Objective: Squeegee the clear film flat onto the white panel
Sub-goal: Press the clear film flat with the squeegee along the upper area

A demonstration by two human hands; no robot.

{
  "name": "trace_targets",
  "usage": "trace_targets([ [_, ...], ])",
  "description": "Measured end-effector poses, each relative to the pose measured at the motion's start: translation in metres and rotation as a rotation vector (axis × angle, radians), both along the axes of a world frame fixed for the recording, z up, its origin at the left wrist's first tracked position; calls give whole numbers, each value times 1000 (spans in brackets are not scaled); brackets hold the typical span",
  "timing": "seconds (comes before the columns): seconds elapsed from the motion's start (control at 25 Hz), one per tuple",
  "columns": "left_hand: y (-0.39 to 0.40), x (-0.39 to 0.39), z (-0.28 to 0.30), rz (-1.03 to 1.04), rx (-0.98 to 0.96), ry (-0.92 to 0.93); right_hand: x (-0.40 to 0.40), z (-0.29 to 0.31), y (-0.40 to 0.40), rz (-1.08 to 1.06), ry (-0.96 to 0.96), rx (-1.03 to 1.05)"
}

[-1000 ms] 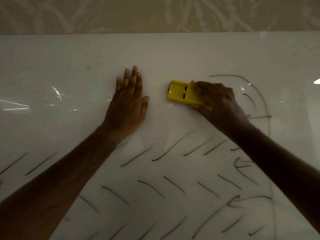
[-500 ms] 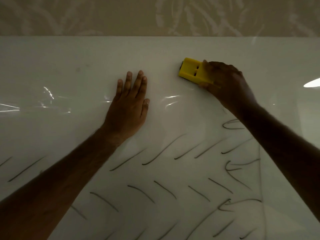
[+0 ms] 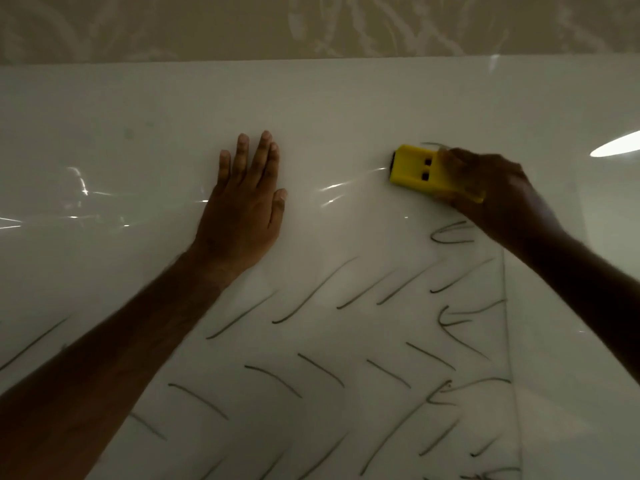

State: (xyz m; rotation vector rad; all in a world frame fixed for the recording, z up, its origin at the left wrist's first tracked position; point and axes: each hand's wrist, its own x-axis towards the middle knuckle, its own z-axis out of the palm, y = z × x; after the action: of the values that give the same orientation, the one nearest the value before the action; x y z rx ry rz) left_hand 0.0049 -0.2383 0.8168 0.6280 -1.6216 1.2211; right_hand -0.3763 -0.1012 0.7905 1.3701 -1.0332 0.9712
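A white panel (image 3: 311,98) fills the view, with clear film (image 3: 346,341) lying over it; dark curved marks show across the lower half. My left hand (image 3: 242,209) lies flat, fingers straight, pressing the film left of centre. My right hand (image 3: 495,192) grips a yellow squeegee (image 3: 422,169) at upper right, its dark edge pointing left on the film. Bright wrinkles (image 3: 339,188) in the film show between my two hands, and more wrinkles (image 3: 79,199) glint at the far left.
A beige patterned wall (image 3: 311,26) runs behind the panel's top edge. The film's right edge (image 3: 509,341) runs down the panel at lower right. A bright light reflection (image 3: 616,147) sits at the right.
My right hand first pushed the squeegee up toward the panel's top edge, then brought it back down and to the right. My left hand stayed pressed in place.
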Motion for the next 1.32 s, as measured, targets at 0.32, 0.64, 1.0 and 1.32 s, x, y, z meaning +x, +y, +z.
trace_targets([
  [0.32, 6, -26, 7, -1, -20, 3, 42, 8, -15, 84, -50, -10],
  [0.64, 6, -29, 6, 5, -3, -6, -25, -38, 10, -28, -96, 19],
  [1.0, 12, -59, 7, -32, -18, -28, -6, -2, -4, 25, -134, -8],
  [1.32, 11, -62, 6, -38, -24, -36, -57, -44, 19, -33, -138, -47],
])
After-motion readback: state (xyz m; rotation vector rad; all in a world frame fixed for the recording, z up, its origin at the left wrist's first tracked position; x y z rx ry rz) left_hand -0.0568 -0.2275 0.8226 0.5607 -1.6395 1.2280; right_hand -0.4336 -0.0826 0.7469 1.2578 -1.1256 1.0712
